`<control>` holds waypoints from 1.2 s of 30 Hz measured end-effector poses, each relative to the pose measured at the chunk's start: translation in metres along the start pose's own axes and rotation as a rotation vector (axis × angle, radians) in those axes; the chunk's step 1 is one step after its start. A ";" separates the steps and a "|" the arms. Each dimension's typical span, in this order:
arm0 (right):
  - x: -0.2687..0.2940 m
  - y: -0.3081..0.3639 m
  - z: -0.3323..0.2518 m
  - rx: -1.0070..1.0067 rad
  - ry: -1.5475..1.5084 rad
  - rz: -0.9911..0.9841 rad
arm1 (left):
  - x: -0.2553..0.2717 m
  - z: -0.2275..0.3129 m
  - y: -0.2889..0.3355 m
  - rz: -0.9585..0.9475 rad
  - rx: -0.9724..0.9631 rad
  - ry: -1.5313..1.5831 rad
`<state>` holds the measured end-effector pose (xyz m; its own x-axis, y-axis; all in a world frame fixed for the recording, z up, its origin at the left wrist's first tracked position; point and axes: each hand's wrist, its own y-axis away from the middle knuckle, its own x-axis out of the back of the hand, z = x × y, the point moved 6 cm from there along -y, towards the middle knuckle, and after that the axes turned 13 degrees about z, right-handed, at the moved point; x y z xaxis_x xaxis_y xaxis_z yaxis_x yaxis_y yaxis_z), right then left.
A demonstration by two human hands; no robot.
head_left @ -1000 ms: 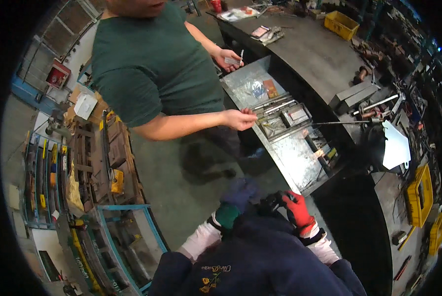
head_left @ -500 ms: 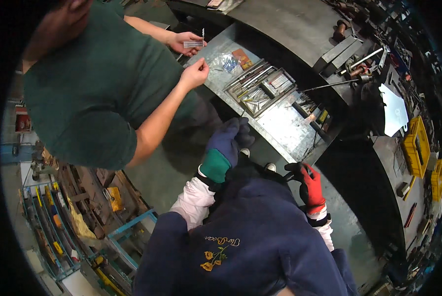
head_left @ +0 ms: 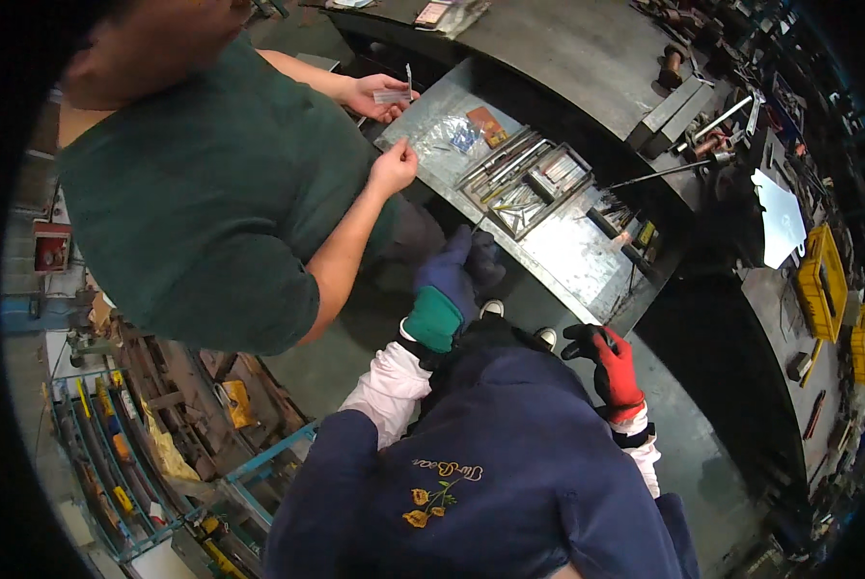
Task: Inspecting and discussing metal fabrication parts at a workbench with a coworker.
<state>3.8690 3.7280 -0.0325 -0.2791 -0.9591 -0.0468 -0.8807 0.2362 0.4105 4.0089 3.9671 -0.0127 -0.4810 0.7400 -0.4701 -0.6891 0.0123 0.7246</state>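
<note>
Your left hand [head_left: 450, 280]: blue-green glove, fingers bent, just beside front edge of drawer [head_left: 575, 259]; can't tell whether gripping anything. Your right hand [head_left: 614, 367]: red-black glove, fingers bent, near drawer corner; grip unclear. Tray [head_left: 557, 209] of metal tools inside drawer. Co-worker [head_left: 215, 198] at your left holds small clear case [head_left: 391, 96].
</note>
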 end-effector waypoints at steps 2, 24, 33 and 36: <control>-0.006 0.002 -0.012 0.022 -0.078 -0.022 | -0.003 0.004 0.004 0.022 -0.024 -0.024; 0.016 0.001 -0.052 0.060 -0.082 0.057 | -0.066 -0.070 0.051 -0.673 -0.349 -0.941; 0.026 -0.006 -0.010 -0.045 0.006 0.163 | -0.081 -0.068 0.067 -0.682 -0.953 -1.216; 0.028 -0.007 -0.012 -0.046 0.054 0.155 | -0.083 -0.065 0.070 -0.665 -1.060 -1.189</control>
<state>3.8722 3.6975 -0.0255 -0.3883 -0.9189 0.0691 -0.8098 0.3761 0.4504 3.9653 3.8630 0.0447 0.3076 0.8503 0.4270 -0.8516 0.4462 -0.2751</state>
